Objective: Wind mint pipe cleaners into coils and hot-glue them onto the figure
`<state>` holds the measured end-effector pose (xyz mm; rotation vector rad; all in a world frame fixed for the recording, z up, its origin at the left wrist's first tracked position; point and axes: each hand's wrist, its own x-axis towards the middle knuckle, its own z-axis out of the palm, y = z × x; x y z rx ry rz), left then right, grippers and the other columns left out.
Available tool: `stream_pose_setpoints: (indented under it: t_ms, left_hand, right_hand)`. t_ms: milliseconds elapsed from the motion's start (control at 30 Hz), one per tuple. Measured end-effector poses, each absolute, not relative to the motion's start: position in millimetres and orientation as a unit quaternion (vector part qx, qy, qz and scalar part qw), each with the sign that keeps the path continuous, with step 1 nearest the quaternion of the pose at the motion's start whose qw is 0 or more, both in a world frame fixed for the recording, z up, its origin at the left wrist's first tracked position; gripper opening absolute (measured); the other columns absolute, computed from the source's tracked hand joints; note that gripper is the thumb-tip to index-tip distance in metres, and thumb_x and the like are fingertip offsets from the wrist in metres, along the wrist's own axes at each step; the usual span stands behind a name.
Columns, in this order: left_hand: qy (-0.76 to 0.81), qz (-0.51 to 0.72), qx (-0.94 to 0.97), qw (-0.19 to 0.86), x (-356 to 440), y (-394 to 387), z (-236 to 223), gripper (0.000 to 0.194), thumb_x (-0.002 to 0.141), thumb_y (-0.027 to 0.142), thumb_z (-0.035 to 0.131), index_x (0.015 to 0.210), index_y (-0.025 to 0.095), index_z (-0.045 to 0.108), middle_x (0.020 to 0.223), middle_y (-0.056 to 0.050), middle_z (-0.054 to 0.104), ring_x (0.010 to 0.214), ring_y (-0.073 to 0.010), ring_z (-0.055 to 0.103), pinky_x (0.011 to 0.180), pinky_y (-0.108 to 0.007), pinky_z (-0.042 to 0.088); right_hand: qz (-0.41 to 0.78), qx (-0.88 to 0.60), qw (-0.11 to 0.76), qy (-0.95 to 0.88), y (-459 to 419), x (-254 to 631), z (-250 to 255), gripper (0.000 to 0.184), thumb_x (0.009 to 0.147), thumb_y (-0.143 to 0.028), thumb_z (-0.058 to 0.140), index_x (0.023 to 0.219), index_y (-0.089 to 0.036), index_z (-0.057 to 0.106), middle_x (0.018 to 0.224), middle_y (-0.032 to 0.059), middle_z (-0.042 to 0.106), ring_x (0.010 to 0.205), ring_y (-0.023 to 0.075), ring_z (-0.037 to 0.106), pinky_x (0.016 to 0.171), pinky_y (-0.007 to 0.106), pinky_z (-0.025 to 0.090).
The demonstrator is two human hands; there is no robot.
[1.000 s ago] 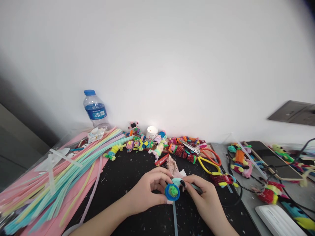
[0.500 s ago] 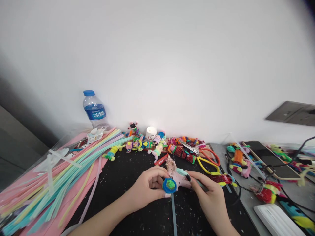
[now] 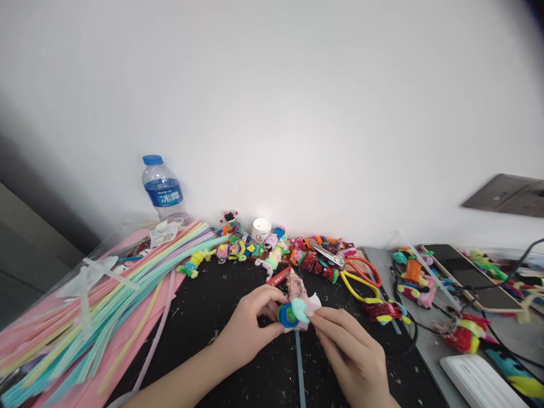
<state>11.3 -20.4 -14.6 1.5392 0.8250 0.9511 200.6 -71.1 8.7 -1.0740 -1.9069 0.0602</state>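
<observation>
My left hand (image 3: 249, 328) is closed in a pinch around a small blue pipe-cleaner disc (image 3: 285, 317) with a green centre. My right hand (image 3: 346, 351) pinches a light teal coiled piece (image 3: 300, 310) and holds it against the disc's face. Both hands hover low over the black mat (image 3: 221, 306), just in front of a pink glue gun (image 3: 297, 289) that lies behind them. A pale blue strip (image 3: 300, 368) runs toward me from under the hands.
A large sheaf of pastel pipe cleaners (image 3: 106, 306) fills the left. A water bottle (image 3: 164, 190) stands at the back left. Finished pipe-cleaner figures (image 3: 272, 249), scissors (image 3: 340, 260) and a white jar (image 3: 261, 228) line the wall. A phone (image 3: 467, 275), cables and a white device (image 3: 480, 379) lie right.
My right hand has brought the teal coil from behind the disc onto its front, covering the green centre. Both hands drew slightly closer together and shifted a little left.
</observation>
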Motion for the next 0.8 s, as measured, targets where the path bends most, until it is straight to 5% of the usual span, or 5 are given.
stream_pose_setpoints:
  t_ms: [800]
  left_hand:
    - [0.374,0.418,0.694,0.451,12.7,-25.5,-11.8,0.019,0.068,0.006,0.064,0.077,0.018,0.053,0.091,-0.001,0.055,0.073,-0.0127,0.054,0.065,-0.024,0.045]
  right_hand:
    - [0.065,-0.398,0.44,-0.802,-73.3,190.8,4.3,0.018,0.081,-0.003,0.054,0.09,-0.014,0.066,0.085,0.01,0.066,0.077,0.0149,0.065,0.07,0.019,0.054]
